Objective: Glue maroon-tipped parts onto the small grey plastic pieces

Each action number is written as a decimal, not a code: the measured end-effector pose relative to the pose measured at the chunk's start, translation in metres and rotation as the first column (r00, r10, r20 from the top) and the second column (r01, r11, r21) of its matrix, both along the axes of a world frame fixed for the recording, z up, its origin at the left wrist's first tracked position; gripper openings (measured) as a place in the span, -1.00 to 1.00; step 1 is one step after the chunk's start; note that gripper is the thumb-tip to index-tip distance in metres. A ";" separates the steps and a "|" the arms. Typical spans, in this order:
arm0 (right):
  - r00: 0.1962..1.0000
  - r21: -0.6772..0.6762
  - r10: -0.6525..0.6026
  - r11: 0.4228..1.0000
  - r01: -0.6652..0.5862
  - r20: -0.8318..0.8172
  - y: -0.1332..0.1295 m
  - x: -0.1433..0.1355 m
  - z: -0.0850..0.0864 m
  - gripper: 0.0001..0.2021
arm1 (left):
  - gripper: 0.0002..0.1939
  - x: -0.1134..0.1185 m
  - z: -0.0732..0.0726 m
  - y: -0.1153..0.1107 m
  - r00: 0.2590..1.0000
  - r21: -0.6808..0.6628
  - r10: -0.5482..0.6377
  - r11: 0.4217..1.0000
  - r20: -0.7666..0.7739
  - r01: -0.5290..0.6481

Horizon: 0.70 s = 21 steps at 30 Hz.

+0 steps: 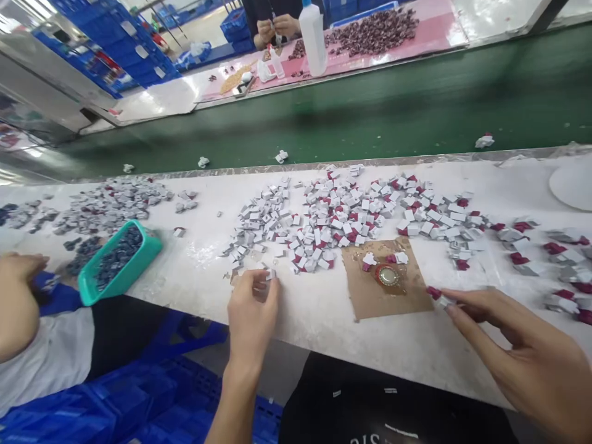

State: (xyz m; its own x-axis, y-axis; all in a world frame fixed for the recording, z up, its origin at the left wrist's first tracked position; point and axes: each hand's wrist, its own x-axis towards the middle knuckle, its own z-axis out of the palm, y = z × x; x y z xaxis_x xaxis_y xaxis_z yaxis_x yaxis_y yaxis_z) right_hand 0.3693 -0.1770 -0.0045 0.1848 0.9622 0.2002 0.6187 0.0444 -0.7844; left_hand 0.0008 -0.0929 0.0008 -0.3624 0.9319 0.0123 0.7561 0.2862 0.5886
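My left hand (255, 305) is at the table's near side, thumb and fingers closed on a small white plastic block (271, 274). To the right, my right hand (513, 339) pinches a small white and dark red plastic piece (439, 296) beside a brown cardboard sheet (370, 305). On the cardboard sits a round cap-like dish (388, 276) with pale liquid in it, and two white and red pieces (396, 258) lie by its rim. Beyond my hands spreads a heap of white and dark red pieces (333, 216).
A teal tray (155, 243) of dark small parts stands at left, near a co-worker's arm (18, 302). More grey-white pieces (115, 200) lie behind it. Across the green belt (370, 117), another person's hands (277, 28) work near a white bottle (313, 40). A few pieces rest on the belt.
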 end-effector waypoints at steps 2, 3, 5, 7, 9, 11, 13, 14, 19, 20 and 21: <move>0.999 0.008 0.052 0.999 -0.052 -0.005 0.009 -0.011 0.009 -0.86 | -0.78 0.011 0.003 0.001 1.000 -0.017 -0.021 1.000 0.021 0.022; 0.997 0.021 0.076 0.997 -0.076 -0.014 0.014 -0.017 0.012 -0.84 | -0.79 0.017 0.005 0.001 0.998 -0.036 -0.043 0.998 0.046 0.045; 0.993 0.058 0.116 0.992 -0.115 -0.022 0.022 -0.028 0.018 -0.80 | -0.80 0.031 0.009 -0.001 0.986 -0.087 -0.107 0.989 0.128 0.119; 0.988 0.086 0.154 0.984 -0.153 -0.007 0.029 -0.036 0.020 -0.78 | -0.79 0.045 0.011 -0.006 0.957 -0.139 -0.182 0.966 0.225 0.216; 0.985 0.105 0.171 0.979 -0.173 0.025 0.034 -0.041 0.019 -0.78 | -0.80 0.057 0.012 -0.012 0.929 -0.173 -0.239 0.940 0.282 0.294; 0.982 0.118 0.177 0.976 -0.183 0.061 0.038 -0.042 0.018 -0.77 | -0.78 0.065 0.011 -0.018 0.913 -0.189 -0.285 0.919 0.291 0.347; 0.979 0.121 0.184 0.974 -0.194 0.084 0.040 -0.041 0.017 -0.76 | -0.75 0.068 0.010 -0.021 0.900 -0.188 -0.328 0.902 0.286 0.389; 0.978 0.119 0.190 0.973 -0.199 0.088 0.041 -0.041 0.016 -0.76 | -0.75 0.068 0.009 -0.021 0.892 -0.186 -0.348 0.893 0.289 0.409; 0.979 0.105 0.193 0.974 -0.199 0.062 0.042 -0.040 0.017 -0.77 | -0.78 0.054 0.007 -0.015 0.827 -0.144 -0.439 0.848 0.351 0.511; 0.979 0.104 0.196 0.974 -0.201 0.059 0.042 -0.040 0.017 -0.76 | -0.79 0.051 0.006 -0.014 0.812 -0.137 -0.460 0.835 0.360 0.534; 0.979 0.101 0.198 0.974 -0.203 0.056 0.042 -0.040 0.017 -0.76 | -0.80 0.048 0.005 -0.013 0.798 -0.130 -0.480 0.822 0.363 0.554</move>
State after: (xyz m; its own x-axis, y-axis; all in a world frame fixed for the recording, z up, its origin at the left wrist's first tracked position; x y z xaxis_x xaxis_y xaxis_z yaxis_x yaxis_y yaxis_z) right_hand 0.3290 -0.1348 0.0129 -0.0215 0.9516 0.3064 0.6233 0.2524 -0.7401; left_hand 0.0485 -0.1061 0.0057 0.2238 0.9442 -0.2418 0.6232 0.0521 0.7803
